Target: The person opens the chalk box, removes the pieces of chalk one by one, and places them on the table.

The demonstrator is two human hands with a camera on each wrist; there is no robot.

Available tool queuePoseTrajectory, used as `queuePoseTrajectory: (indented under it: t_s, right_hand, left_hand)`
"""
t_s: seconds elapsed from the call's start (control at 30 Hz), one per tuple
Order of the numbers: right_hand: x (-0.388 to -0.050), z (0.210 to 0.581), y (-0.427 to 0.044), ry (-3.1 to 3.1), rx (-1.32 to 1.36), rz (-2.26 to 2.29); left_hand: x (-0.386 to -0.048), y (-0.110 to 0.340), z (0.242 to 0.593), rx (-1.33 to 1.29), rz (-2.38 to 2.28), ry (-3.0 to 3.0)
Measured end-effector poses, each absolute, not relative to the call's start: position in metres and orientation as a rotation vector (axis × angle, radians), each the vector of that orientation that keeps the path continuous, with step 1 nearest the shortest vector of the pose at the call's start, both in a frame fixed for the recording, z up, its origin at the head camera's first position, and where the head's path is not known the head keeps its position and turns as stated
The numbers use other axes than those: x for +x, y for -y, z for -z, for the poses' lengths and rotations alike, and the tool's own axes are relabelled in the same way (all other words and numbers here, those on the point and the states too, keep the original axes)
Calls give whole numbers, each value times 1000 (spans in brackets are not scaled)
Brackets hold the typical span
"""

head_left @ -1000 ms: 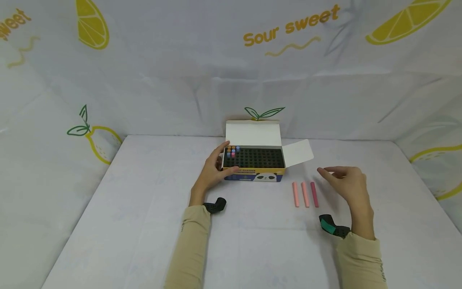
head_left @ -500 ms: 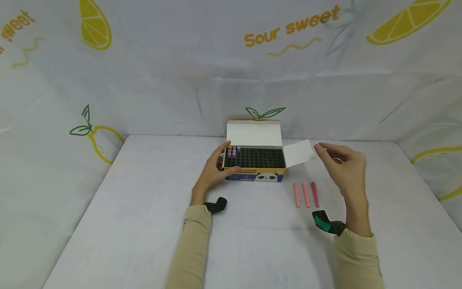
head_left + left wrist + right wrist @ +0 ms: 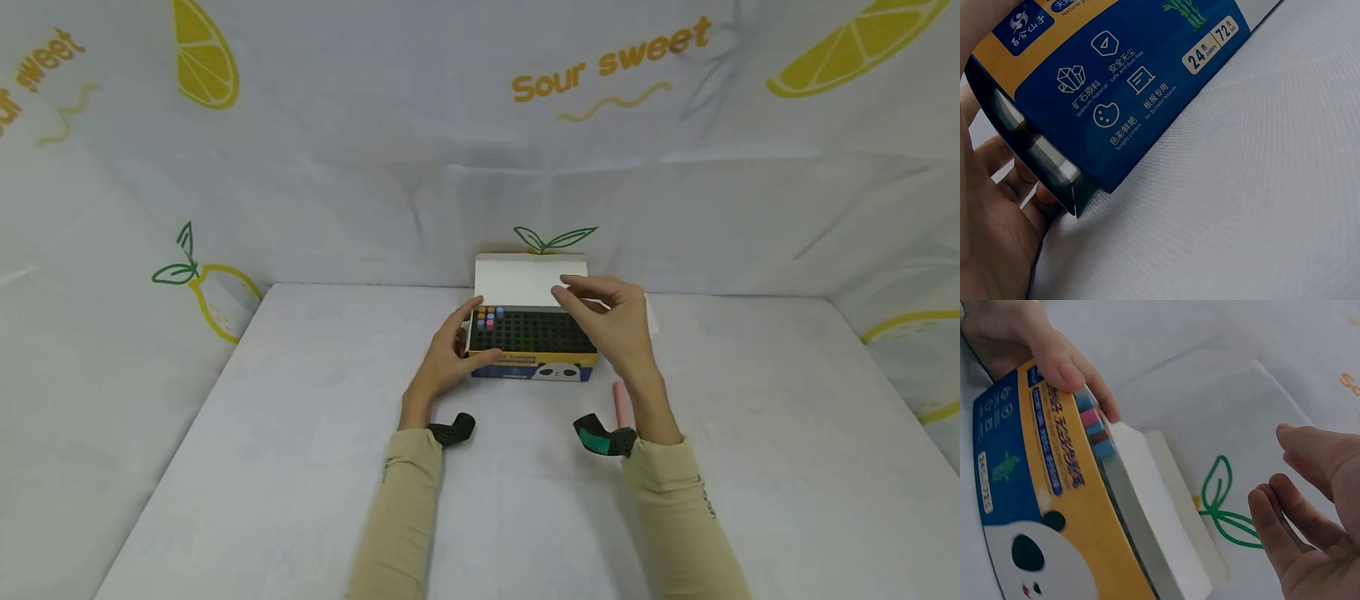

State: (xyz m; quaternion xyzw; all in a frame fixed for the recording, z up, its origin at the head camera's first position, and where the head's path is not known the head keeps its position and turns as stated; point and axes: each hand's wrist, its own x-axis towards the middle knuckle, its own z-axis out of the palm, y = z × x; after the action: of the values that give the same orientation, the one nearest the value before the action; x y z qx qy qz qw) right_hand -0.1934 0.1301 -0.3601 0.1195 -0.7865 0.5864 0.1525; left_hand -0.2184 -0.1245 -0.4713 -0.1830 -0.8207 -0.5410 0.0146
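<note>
My left hand (image 3: 441, 360) holds the left end of a blue and yellow chalk box (image 3: 517, 367), its thumb against the front side and the other fingers toward the back. A black tray with rows of holes (image 3: 543, 333) fills the box. Several orange, blue and pink chalks (image 3: 490, 325) stand in its back left corner. Above the box's right part my right hand (image 3: 617, 325) hovers with thumb and fingers apart. Nothing shows between them in the right wrist view. One pink chalk stick (image 3: 621, 403) lies right of the box, partly covered by the right arm.
The box's white lid (image 3: 517, 279) stands raised at the back, close to the printed cloth backdrop (image 3: 375, 217). A white side flap (image 3: 652, 315) sticks out on the right, mostly behind my right hand. White cloth covers the table (image 3: 300, 417).
My right hand first rose from near the chalk sticks, then moved left over the box. Its arm now hides two sticks. My left hand keeps its hold on the box.
</note>
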Motion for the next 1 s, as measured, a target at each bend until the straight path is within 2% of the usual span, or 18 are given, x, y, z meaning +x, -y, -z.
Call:
queuePoseTrajectory:
  t_s: [0.4,1.0]
  right_hand:
    - [-220,393,-79,2453,450,-1629]
    - [-220,407,-66,2583,366,-1429]
  left_hand:
    - [-220,124,472,-572,1679,2559]
    - [-220,123,472,-564,1683,2551]
